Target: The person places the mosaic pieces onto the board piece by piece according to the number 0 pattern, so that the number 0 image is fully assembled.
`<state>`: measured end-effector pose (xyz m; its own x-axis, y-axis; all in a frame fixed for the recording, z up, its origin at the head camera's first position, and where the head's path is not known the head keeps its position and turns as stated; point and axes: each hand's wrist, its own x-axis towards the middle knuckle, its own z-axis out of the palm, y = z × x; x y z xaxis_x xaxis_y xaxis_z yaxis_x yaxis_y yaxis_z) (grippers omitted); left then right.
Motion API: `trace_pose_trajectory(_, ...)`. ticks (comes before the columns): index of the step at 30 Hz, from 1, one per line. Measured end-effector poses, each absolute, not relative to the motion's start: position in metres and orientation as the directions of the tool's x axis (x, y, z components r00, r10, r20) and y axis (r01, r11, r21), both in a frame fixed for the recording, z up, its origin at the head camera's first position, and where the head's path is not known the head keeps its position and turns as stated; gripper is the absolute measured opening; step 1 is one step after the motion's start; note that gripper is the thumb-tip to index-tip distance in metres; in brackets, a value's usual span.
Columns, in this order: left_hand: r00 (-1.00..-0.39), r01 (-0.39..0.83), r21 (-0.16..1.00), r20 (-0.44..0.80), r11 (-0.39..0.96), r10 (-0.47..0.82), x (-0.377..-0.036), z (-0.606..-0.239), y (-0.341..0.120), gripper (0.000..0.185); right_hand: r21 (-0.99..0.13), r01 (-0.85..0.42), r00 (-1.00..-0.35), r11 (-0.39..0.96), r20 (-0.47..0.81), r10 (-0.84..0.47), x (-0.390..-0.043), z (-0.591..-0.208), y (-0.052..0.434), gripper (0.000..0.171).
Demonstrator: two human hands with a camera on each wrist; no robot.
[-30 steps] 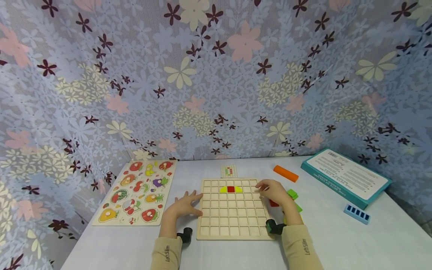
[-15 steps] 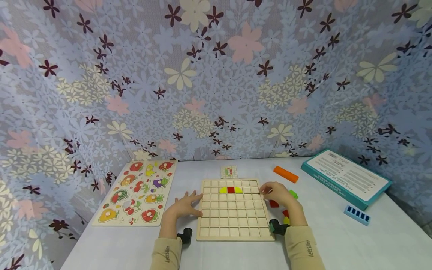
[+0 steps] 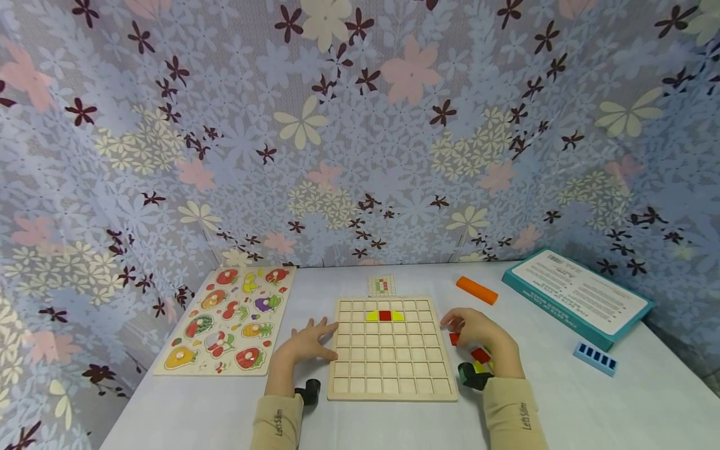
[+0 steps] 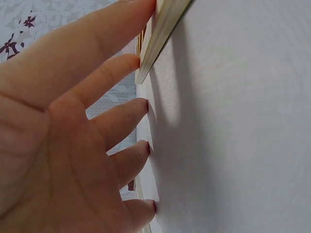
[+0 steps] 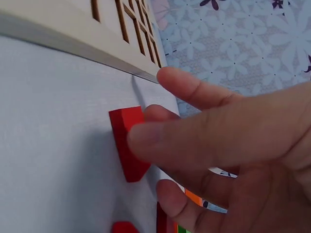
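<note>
My left hand [image 3: 306,342] has its fingers spread beside the left edge of the wooden grid board [image 3: 388,395]. In the left wrist view the thumb and index fingertip [image 4: 131,62] lie right at the board's rim. Two yellow pieces [image 3: 398,316] flank a red square [image 3: 385,315] in an upper row of the grid. Just right of the board, my right hand [image 3: 478,331] is low over a red block [image 5: 124,145]. Its thumb overlaps the block in the right wrist view, with another fingertip behind; I cannot tell whether they pinch it. The index finger reaches forward.
Red and yellow pieces [image 3: 480,356] lie under the right wrist. A small pattern card [image 3: 382,285] sits behind the board. A fruit puzzle [image 3: 225,325] lies left. An orange cylinder [image 3: 477,290], a teal box [image 3: 579,297] and a blue slotted piece [image 3: 595,357] are right.
My right hand has moved from the board's upper right edge, rightward and toward me, down to the red block. My left hand and the pieces in the grid have not moved.
</note>
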<state>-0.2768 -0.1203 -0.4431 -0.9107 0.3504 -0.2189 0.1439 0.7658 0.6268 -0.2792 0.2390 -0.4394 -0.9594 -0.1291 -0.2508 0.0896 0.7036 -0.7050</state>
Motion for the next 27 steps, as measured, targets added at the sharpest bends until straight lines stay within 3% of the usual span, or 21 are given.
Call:
trace_pose_trajectory(9,-0.910,0.142,0.626,-0.222,0.767,0.350,-0.2784,-0.4427,-0.1197,0.070,-0.643,0.077,-0.967,0.762,-0.235,-0.101,-0.2824,-0.4403,0.2404,0.052)
trace_pose_trajectory(27,-0.913,0.145,0.613,-0.220,0.776,0.344,-0.2812,-0.4444,-0.1199,0.070,-0.673,0.068,-0.984,0.736,-0.167,-0.061,-0.2870,-0.4422,0.2381,0.047)
